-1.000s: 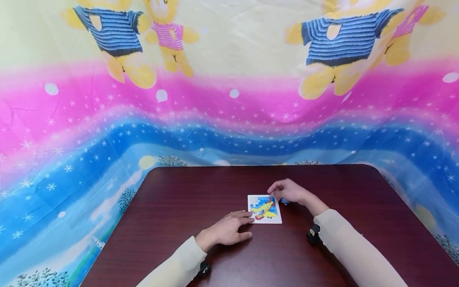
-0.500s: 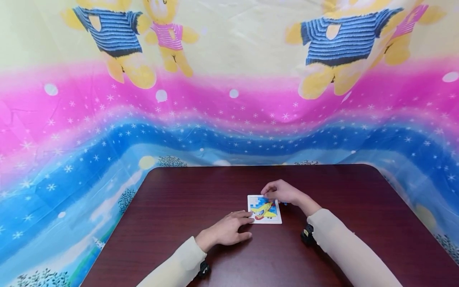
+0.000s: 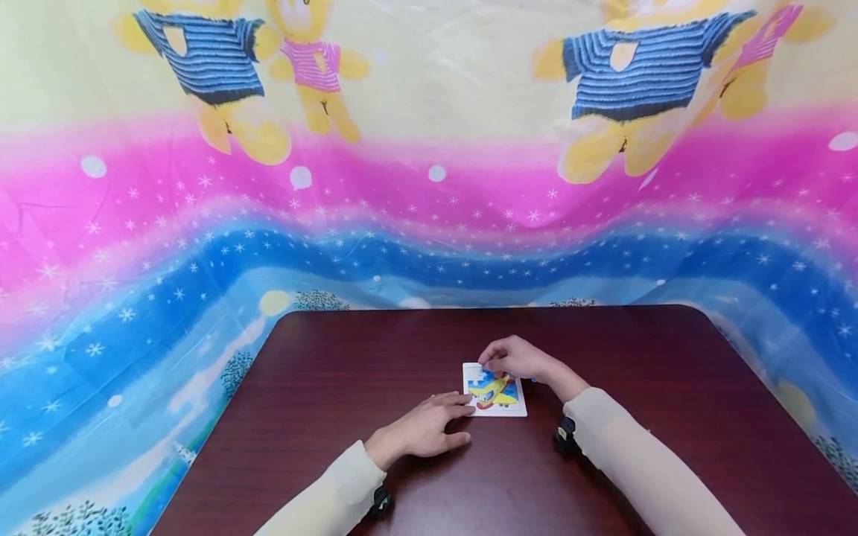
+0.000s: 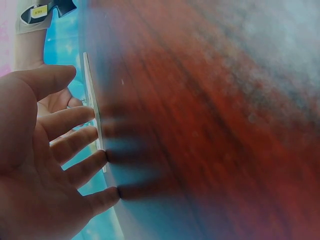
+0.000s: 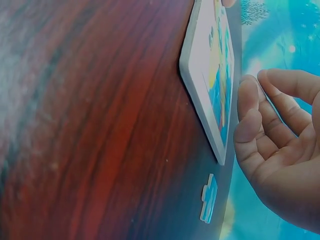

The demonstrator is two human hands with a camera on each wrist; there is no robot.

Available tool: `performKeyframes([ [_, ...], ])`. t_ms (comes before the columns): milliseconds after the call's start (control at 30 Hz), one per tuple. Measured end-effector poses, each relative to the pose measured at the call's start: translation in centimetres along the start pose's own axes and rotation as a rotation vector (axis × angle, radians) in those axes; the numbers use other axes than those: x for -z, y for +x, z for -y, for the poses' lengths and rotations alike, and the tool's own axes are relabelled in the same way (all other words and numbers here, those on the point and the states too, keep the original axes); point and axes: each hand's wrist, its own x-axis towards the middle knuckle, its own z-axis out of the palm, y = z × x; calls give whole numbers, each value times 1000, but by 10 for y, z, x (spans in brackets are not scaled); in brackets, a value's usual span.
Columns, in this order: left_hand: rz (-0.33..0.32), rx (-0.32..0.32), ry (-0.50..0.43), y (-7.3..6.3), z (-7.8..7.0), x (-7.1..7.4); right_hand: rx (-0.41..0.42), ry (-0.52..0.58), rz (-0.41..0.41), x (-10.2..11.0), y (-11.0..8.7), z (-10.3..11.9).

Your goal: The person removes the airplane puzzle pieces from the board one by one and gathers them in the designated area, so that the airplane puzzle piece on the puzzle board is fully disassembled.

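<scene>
A square jigsaw puzzle (image 3: 504, 414) with a white border and a yellow airplane on blue lies on the table. A pale patch shows at its upper left. My left hand (image 3: 429, 426) rests with spread fingers at the puzzle's left edge, fingertips on the border. Over the puzzle's top edge hovers my right hand (image 3: 521, 359), thumb and fingertips drawn together. A thin edge of a puzzle piece (image 5: 272, 104) shows between them in the right wrist view, mostly hidden by the fingers. A loose blue puzzle piece (image 5: 209, 199) lies on the table beyond the puzzle's right corner.
The dark red wooden table (image 3: 322, 357) reaches back to a printed curtain (image 3: 429, 201) with bears and snowflakes. A black wrist camera (image 3: 565, 436) sits under the right sleeve, another camera (image 3: 380, 503) under the left sleeve.
My right hand has moved left along the puzzle's top edge, from its upper right corner toward the upper left. The left hand and the puzzle have stayed put.
</scene>
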Motion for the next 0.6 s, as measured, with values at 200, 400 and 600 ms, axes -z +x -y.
performKeyframes([
  [200, -5, -5, 5, 0, 0, -1, -24, 20, -1, -4, 4, 0],
  [400, 1, 3, -11, 0, 0, 0, -42, 5, 5, -7, 8, -1],
  [600, 2, 4, -11, 0, 0, 0, -55, -4, 13, -10, 9, 1],
])
